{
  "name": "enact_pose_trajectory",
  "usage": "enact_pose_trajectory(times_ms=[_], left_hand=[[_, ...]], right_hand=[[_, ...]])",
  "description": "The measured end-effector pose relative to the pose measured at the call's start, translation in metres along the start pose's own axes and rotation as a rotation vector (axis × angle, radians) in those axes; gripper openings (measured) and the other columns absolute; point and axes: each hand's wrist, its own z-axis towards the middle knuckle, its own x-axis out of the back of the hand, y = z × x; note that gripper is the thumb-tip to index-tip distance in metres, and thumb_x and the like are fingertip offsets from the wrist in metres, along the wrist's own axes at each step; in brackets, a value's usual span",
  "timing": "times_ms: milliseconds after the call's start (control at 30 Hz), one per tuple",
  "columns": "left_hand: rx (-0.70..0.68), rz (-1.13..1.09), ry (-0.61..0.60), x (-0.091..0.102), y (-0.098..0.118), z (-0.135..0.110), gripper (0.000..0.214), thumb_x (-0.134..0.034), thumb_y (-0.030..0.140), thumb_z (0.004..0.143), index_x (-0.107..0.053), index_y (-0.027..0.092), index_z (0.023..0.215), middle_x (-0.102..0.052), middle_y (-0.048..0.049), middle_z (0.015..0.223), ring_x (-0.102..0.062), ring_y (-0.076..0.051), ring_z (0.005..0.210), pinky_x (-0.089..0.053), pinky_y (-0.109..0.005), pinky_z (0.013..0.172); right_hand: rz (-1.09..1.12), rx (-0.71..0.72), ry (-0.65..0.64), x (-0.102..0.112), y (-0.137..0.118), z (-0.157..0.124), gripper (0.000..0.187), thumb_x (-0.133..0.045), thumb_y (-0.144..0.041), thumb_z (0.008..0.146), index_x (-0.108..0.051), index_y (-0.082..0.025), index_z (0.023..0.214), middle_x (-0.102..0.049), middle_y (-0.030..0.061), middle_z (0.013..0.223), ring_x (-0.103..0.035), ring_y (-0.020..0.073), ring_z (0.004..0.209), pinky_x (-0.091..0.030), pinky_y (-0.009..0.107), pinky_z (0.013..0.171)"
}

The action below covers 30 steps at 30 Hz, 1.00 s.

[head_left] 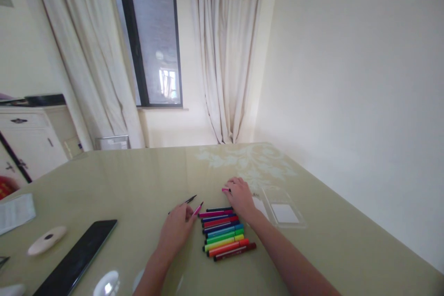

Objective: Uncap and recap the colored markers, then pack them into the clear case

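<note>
A row of several coloured marker pens lies side by side on the pale green table, between my two hands. My left hand is closed around a pink marker whose tip points toward the row. A thin black pen lies just beyond that hand. My right hand rests at the far end of the row, fingers curled on a pink marker that sticks out to its left.
A clear plastic case lies right of my right hand. A black tablet, a white oval object and a paper sit at the left. A wall runs along the table's right side; a curtained window stands behind.
</note>
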Motion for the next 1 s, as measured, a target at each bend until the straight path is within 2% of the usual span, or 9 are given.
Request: enact_pose_trajectory(times_ms=[100, 167, 267, 333, 433, 900, 1000], left_hand=[[-0.027, -0.022, 0.057, 0.001, -0.001, 0.001, 0.017, -0.05, 0.031, 0.093, -0.061, 0.02, 0.087, -0.07, -0.0097, 0.094, -0.065, -0.027, 0.091, -0.044, -0.034, 0.079], [-0.069, -0.099, 0.096, 0.002, 0.004, 0.0, 0.02, -0.047, 0.034, 0.094, -0.06, 0.02, 0.088, -0.07, -0.0097, 0.095, -0.065, -0.027, 0.091, -0.045, -0.036, 0.081], [-0.139, -0.309, 0.088, 0.004, 0.019, -0.002, 0.024, -0.04, 0.039, 0.098, -0.057, 0.022, 0.096, -0.071, -0.0065, 0.093, -0.066, -0.026, 0.088, -0.046, -0.035, 0.079], [-0.187, -0.426, 0.055, 0.003, 0.03, -0.004, 0.025, -0.039, 0.042, 0.099, -0.056, 0.024, 0.101, -0.071, -0.0044, 0.092, -0.066, -0.024, 0.087, -0.047, -0.035, 0.079], [-0.26, -0.491, 0.034, 0.001, 0.041, -0.008, 0.026, -0.041, 0.044, 0.1, -0.059, 0.024, 0.101, -0.071, -0.0038, 0.093, -0.066, -0.024, 0.088, -0.048, -0.034, 0.08], [-0.301, -0.467, 0.039, 0.002, 0.043, -0.013, 0.026, -0.044, 0.043, 0.101, -0.062, 0.024, 0.102, -0.071, -0.004, 0.095, -0.065, -0.024, 0.089, -0.048, -0.034, 0.079], [-0.306, -0.473, 0.042, 0.003, 0.044, -0.014, 0.025, -0.045, 0.042, 0.101, -0.062, 0.024, 0.102, -0.071, -0.0043, 0.097, -0.065, -0.023, 0.089, -0.049, -0.034, 0.08]], right_hand=[[-0.071, 0.024, -0.057, -0.005, -0.005, 0.013, 0.012, -0.064, -0.018, 0.093, -0.076, -0.02, 0.092, -0.069, 0.0099, 0.126, -0.054, 0.0289, 0.121, -0.037, 0.04, 0.1], [-0.039, 0.045, -0.066, -0.002, -0.007, 0.009, 0.013, -0.063, -0.017, 0.093, -0.075, -0.02, 0.089, -0.072, 0.0077, 0.117, -0.057, 0.0274, 0.117, -0.037, 0.04, 0.099], [0.225, 0.04, -0.007, 0.006, -0.007, -0.013, 0.013, -0.06, -0.02, 0.097, -0.072, -0.021, 0.097, -0.076, 0.0041, 0.1, -0.064, 0.0231, 0.102, -0.041, 0.037, 0.094], [0.481, 0.027, 0.037, 0.012, -0.005, -0.03, 0.013, -0.058, -0.024, 0.098, -0.07, -0.022, 0.1, -0.076, 0.003, 0.098, -0.066, 0.0206, 0.095, -0.045, 0.033, 0.087], [0.655, 0.018, 0.11, 0.017, 0.0, -0.045, 0.013, -0.06, -0.028, 0.096, -0.071, -0.022, 0.101, -0.075, 0.0026, 0.099, -0.066, 0.0197, 0.093, -0.047, 0.031, 0.083], [0.737, 0.114, 0.143, 0.028, -0.005, -0.046, 0.013, -0.063, -0.023, 0.095, -0.076, -0.023, 0.1, -0.071, 0.0038, 0.096, -0.065, 0.018, 0.089, -0.05, 0.029, 0.081], [0.744, 0.111, 0.093, 0.03, -0.006, -0.046, 0.013, -0.065, -0.023, 0.094, -0.077, -0.023, 0.098, -0.072, 0.0034, 0.094, -0.065, 0.0179, 0.087, -0.05, 0.029, 0.08]])
